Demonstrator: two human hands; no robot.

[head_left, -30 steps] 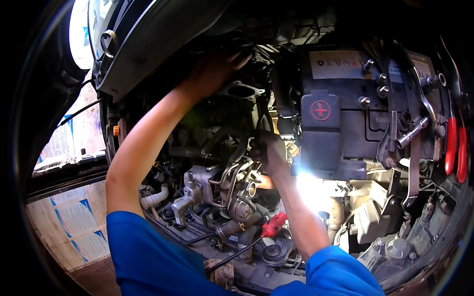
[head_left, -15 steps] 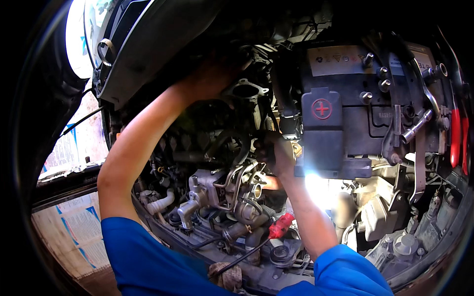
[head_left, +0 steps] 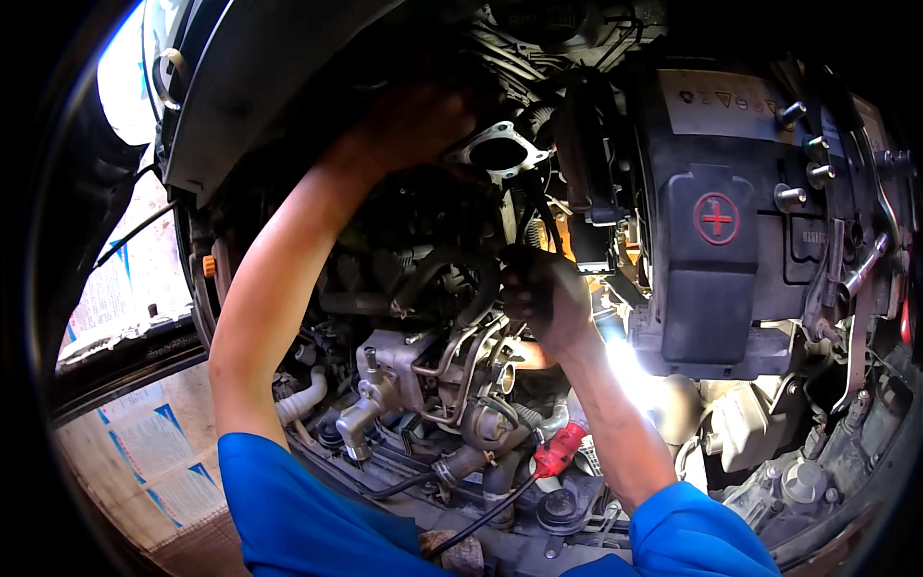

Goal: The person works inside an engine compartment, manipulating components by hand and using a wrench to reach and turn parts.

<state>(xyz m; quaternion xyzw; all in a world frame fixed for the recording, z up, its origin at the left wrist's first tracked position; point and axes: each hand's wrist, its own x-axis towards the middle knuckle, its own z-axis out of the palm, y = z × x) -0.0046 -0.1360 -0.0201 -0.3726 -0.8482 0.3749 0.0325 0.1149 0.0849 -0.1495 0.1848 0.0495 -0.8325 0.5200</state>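
Both my arms reach down into a car's engine bay. My left hand (head_left: 418,125) is deep in shadow at the back, just left of a metal flange (head_left: 536,156) with a large oval hole. Darkness hides its fingers and anything in them. My right hand (head_left: 548,298) is lower, among hoses and pipes in front of the flange. Its fingers look curled in; what they hold, if anything, is too dark to make out. A dark hose (head_left: 478,300) curves beside its fingertips. Below lies a metal coolant housing (head_left: 370,409) with a pipe stub.
A black battery (head_left: 707,288) with a plus-marked cover fills the right side. A ratchet wrench (head_left: 863,267) and several upright bolts (head_left: 790,198) sit on it. A red grip (head_left: 560,450) with a black cable lies near my right forearm, by a bright light (head_left: 625,365).
The view has shifted, so the battery sits farther right. My right hand shows more of its back and curled fingers. My left hand stays in the shadow by the flange.
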